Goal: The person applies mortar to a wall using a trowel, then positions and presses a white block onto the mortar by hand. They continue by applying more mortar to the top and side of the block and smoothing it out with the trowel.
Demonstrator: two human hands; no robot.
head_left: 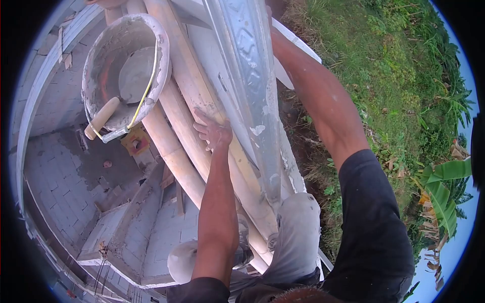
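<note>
My left hand (214,132) rests with spread fingers on the bamboo poles (174,93), which run side by side under me. My right hand is mostly hidden behind the upper end of a metal channel (247,65); only my right forearm (313,86) shows clearly, reaching up along its right side. The channel has an embossed pattern and pale smears. At the upper left, a mortar-caked bucket (161,65) with a yellow wire handle stands on the poles. Inside it are grey mortar (136,76) and a tool with a wooden handle (105,115).
Far below on the left are block walls (55,177) and a floor with a yellow item (135,143). Exposed rebar (103,257) stands at the lower left. Beyond the wall edge (289,161) on the right, the ground drops to grass (384,86) and banana leaves (447,189).
</note>
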